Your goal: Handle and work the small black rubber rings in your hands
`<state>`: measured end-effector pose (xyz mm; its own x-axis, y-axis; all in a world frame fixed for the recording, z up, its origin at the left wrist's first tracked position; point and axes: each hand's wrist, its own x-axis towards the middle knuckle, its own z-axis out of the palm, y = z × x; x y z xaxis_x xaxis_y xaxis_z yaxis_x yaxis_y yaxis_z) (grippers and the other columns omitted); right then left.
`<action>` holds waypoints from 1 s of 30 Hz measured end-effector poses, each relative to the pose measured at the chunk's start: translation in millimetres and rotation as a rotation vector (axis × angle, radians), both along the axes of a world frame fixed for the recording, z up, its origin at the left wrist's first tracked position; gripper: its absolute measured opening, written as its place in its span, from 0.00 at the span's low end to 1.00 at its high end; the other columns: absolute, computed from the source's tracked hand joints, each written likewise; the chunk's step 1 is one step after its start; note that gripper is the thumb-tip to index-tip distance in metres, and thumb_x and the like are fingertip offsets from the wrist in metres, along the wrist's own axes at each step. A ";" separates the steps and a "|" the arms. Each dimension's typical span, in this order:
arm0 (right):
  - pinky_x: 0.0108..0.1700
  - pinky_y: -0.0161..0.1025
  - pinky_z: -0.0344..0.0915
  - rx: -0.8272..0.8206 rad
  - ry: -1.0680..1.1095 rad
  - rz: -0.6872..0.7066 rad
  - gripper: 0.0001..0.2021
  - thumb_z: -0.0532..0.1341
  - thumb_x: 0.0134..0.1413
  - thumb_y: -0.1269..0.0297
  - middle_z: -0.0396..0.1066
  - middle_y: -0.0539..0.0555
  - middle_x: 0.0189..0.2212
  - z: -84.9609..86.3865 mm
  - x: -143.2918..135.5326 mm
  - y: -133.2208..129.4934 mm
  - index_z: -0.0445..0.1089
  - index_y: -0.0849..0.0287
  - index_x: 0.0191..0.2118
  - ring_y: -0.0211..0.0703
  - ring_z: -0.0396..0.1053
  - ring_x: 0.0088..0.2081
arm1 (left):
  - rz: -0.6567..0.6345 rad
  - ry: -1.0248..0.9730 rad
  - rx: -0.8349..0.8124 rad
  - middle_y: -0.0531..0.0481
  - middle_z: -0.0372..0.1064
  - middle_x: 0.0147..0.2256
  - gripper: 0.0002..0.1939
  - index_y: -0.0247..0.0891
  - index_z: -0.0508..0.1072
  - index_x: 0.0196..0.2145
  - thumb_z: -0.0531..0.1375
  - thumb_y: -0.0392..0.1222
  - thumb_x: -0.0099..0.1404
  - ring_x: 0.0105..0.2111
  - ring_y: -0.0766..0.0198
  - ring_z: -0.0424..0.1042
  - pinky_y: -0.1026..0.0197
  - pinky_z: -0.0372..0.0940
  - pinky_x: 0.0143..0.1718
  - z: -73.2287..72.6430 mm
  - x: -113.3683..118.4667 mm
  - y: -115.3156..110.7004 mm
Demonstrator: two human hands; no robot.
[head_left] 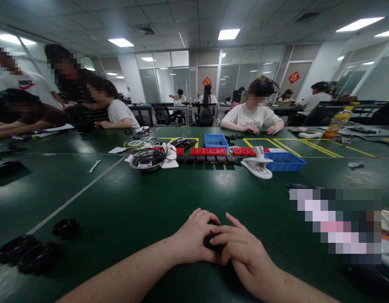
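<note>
While left hand (192, 235) and right hand (246, 249) are touching, loosely spread, leftward sweeping could be displacing nine-o'clock black rings (39, 261).

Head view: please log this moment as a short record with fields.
Hands: left hand and right hand close together, fingers overlapping in view
Held: no object visible
Surface: green table
Left side: three black rings; wrench beyond them
Table middle: metal bowl, white clips, blue bins
Across: person in a pale top
</note>
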<state>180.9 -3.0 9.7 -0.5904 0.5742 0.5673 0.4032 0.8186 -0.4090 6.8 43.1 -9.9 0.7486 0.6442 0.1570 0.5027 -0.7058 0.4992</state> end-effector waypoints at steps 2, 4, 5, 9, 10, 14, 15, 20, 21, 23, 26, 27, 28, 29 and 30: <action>0.56 0.51 0.50 0.014 -0.003 0.015 0.15 0.46 0.44 0.81 0.72 0.46 0.28 0.0 -2.1 -1.0 0.63 0.56 0.22 0.37 0.68 0.42 | 0.003 0.002 -0.009 0.51 0.61 0.44 0.22 0.45 0.71 0.39 0.65 0.52 0.45 0.46 0.56 0.60 0.46 0.42 0.55 -0.3 0.0 -0.8; 0.56 0.50 0.50 0.027 -0.001 0.036 0.15 0.45 0.44 0.81 0.71 0.46 0.22 -0.3 -4.3 -3.1 0.62 0.56 0.21 0.37 0.69 0.41 | 0.010 0.002 -0.009 0.51 0.61 0.44 0.21 0.44 0.71 0.37 0.66 0.51 0.45 0.46 0.56 0.60 0.47 0.42 0.56 0.0 -0.2 -1.4; 0.57 0.50 0.50 0.032 -0.004 0.046 0.15 0.45 0.44 0.81 0.70 0.45 0.20 -0.5 -4.9 -4.3 0.62 0.56 0.21 0.37 0.69 0.41 | 0.014 0.005 -0.007 0.51 0.61 0.44 0.21 0.44 0.71 0.38 0.66 0.50 0.45 0.46 0.56 0.60 0.47 0.42 0.56 0.3 -0.3 -1.7; 0.59 0.53 0.41 0.034 -0.014 0.069 0.15 0.46 0.43 0.82 0.71 0.45 0.23 -1.0 -1.1 -10.1 0.63 0.55 0.25 0.40 0.65 0.46 | 0.014 0.015 -0.009 0.51 0.61 0.45 0.23 0.45 0.69 0.41 0.65 0.47 0.46 0.47 0.55 0.59 0.45 0.42 0.56 1.8 -0.5 -3.2; 0.59 0.54 0.38 0.037 -0.009 0.060 0.15 0.47 0.43 0.81 0.72 0.46 0.27 -1.0 0.7 -11.3 0.64 0.54 0.28 0.42 0.64 0.48 | 0.014 0.012 -0.012 0.51 0.61 0.44 0.24 0.45 0.69 0.43 0.65 0.48 0.47 0.47 0.56 0.59 0.45 0.42 0.56 2.3 -0.5 -3.7; 0.58 0.59 0.38 0.033 -0.005 -0.100 0.18 0.53 0.45 0.73 0.66 0.54 0.45 -4.6 4.0 -11.3 0.60 0.54 0.45 0.49 0.58 0.52 | 0.029 -0.021 -0.025 0.48 0.61 0.45 0.32 0.44 0.63 0.49 0.63 0.53 0.47 0.48 0.55 0.59 0.42 0.41 0.56 5.3 -0.2 -6.7; 0.57 0.60 0.40 0.020 0.000 -0.163 0.20 0.55 0.46 0.69 0.63 0.56 0.47 -6.7 3.2 -9.9 0.57 0.56 0.49 0.51 0.58 0.51 | 0.036 -0.029 -0.027 0.47 0.60 0.47 0.35 0.43 0.61 0.50 0.64 0.54 0.45 0.49 0.54 0.58 0.41 0.40 0.56 6.3 0.3 -7.9; 0.45 0.51 0.61 -0.157 0.020 -0.348 0.21 0.59 0.45 0.58 0.63 0.59 0.42 -15.1 -5.6 -1.1 0.58 0.60 0.45 0.51 0.62 0.44 | 0.110 -0.055 -0.005 0.48 0.61 0.44 0.33 0.41 0.64 0.45 0.65 0.54 0.42 0.46 0.55 0.60 0.41 0.36 0.57 9.1 6.5 -16.3; 0.42 0.48 0.62 -0.201 0.008 -0.353 0.17 0.59 0.45 0.60 0.64 0.58 0.39 -14.8 -7.3 -0.3 0.60 0.59 0.42 0.49 0.63 0.41 | 0.124 -0.051 0.004 0.49 0.62 0.42 0.30 0.41 0.65 0.43 0.65 0.53 0.42 0.45 0.56 0.61 0.42 0.35 0.57 9.1 7.7 -17.6; 0.39 0.45 0.63 -0.271 -0.023 -0.357 0.10 0.59 0.45 0.64 0.64 0.55 0.34 -12.3 -10.1 0.2 0.61 0.59 0.36 0.46 0.63 0.36 | 0.146 -0.039 0.015 0.50 0.62 0.39 0.25 0.40 0.67 0.40 0.64 0.51 0.44 0.44 0.58 0.61 0.44 0.36 0.58 8.7 9.3 -19.2; 0.38 0.44 0.63 -0.300 -0.035 -0.359 0.08 0.59 0.43 0.69 0.63 0.53 0.32 -7.4 -12.4 -0.6 0.62 0.58 0.34 0.44 0.62 0.35 | 0.161 -0.031 0.005 0.51 0.63 0.38 0.20 0.40 0.67 0.38 0.63 0.47 0.46 0.43 0.58 0.62 0.45 0.38 0.58 8.6 9.8 -19.6; 0.38 0.44 0.62 -0.294 -0.031 -0.357 0.09 0.59 0.43 0.69 0.63 0.54 0.32 -6.2 -12.5 -1.0 0.62 0.58 0.34 0.45 0.61 0.36 | 0.160 -0.030 -0.002 0.51 0.63 0.38 0.20 0.40 0.67 0.38 0.63 0.46 0.46 0.43 0.58 0.62 0.45 0.38 0.58 8.7 9.8 -19.5; 0.38 0.44 0.62 -0.284 -0.027 -0.356 0.09 0.59 0.43 0.69 0.63 0.54 0.33 -5.3 -12.5 -1.5 0.62 0.58 0.34 0.45 0.61 0.36 | 0.159 -0.028 -0.009 0.51 0.63 0.38 0.20 0.41 0.67 0.38 0.63 0.46 0.46 0.43 0.58 0.62 0.45 0.38 0.58 8.8 9.8 -19.4; 0.38 0.44 0.62 -0.272 -0.025 -0.353 0.09 0.59 0.43 0.69 0.62 0.54 0.33 -4.7 -12.2 -2.0 0.63 0.58 0.35 0.45 0.61 0.36 | 0.158 -0.026 -0.017 0.51 0.63 0.38 0.20 0.41 0.67 0.39 0.63 0.45 0.46 0.43 0.58 0.62 0.45 0.38 0.58 8.9 9.9 -19.2; 0.38 0.45 0.62 -0.261 -0.024 -0.349 0.10 0.59 0.43 0.69 0.62 0.54 0.33 -4.3 -11.7 -2.5 0.63 0.58 0.35 0.45 0.61 0.36 | 0.159 -0.025 -0.024 0.51 0.63 0.39 0.21 0.42 0.67 0.39 0.63 0.45 0.46 0.43 0.58 0.62 0.45 0.38 0.58 8.8 10.0 -19.0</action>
